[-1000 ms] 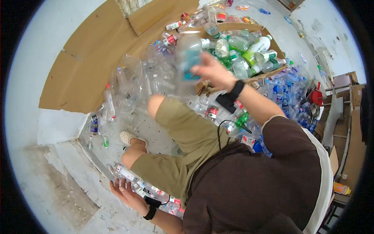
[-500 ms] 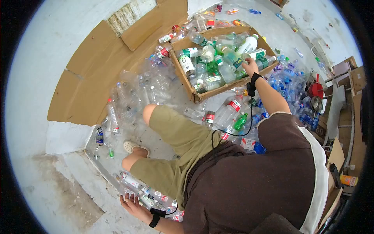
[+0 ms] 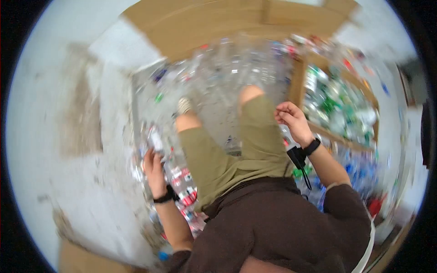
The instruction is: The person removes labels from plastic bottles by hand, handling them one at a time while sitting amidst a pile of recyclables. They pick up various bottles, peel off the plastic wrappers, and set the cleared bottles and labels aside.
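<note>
My left hand (image 3: 154, 170) is low at the left, its fingers loosely apart beside the clear plastic bottles (image 3: 155, 139) with white and red labels on the floor. Whether its fingertips touch a bottle is too blurred to tell. In front of my right knee is my right hand (image 3: 295, 122), fingers slightly bent and holding nothing that shows. Just right of it stands a cardboard box (image 3: 298, 86) filled with green and clear plastic bottles (image 3: 334, 100). Both wrists wear black straps.
Clear bottles (image 3: 236, 68) lie in a heap ahead of my feet, against cardboard (image 3: 205, 22) on the wall. Blue-tinted bottles (image 3: 359, 175) are piled at the right, near a red object (image 3: 375, 204). A green bottle (image 3: 159, 97) lies on the floor at the left.
My view has swung left, so the box appears farther right. My right hand has left the bottles in the box and come back toward my knee. My left hand stays near the left-side bottles.
</note>
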Motion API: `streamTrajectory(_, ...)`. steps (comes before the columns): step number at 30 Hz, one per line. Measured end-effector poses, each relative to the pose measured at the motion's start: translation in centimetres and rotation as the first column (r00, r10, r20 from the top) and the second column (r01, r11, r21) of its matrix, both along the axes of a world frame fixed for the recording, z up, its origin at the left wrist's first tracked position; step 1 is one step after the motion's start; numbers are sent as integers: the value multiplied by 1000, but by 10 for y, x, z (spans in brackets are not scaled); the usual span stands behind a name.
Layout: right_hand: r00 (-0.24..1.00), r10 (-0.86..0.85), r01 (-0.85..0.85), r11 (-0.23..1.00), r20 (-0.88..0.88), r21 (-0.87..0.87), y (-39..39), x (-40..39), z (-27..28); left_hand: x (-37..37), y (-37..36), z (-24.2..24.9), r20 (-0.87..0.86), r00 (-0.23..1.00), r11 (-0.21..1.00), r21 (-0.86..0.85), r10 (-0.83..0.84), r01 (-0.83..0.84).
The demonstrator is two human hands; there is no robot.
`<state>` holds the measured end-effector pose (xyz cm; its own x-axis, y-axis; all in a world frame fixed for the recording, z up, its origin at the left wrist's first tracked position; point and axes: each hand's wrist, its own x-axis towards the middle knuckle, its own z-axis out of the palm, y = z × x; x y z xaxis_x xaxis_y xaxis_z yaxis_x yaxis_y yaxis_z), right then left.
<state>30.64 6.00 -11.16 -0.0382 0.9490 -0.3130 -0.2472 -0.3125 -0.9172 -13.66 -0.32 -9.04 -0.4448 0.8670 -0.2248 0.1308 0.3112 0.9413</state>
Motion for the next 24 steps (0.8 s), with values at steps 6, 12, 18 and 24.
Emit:
streamTrajectory(6,936,342,-347,936,-85,-57,91,-105,18,-33,35,-33,-14,996,996,-39,-84,83)
streamTrajectory(12,866,458,-496,837,-198,-232,173,-214,-31,-70,101,-83,29,997,978,-195,-68,72)
streamTrajectory(18,816,337,-547,712,-469,-440,234,-283,-138,-114,210,-179,-91,971,891,-425,-219,161)
streamTrajectory(24,852,309,-515,633,-422,-578,273,-307,-139,-151,348,-313,-368,864,885,-434,-345,168)
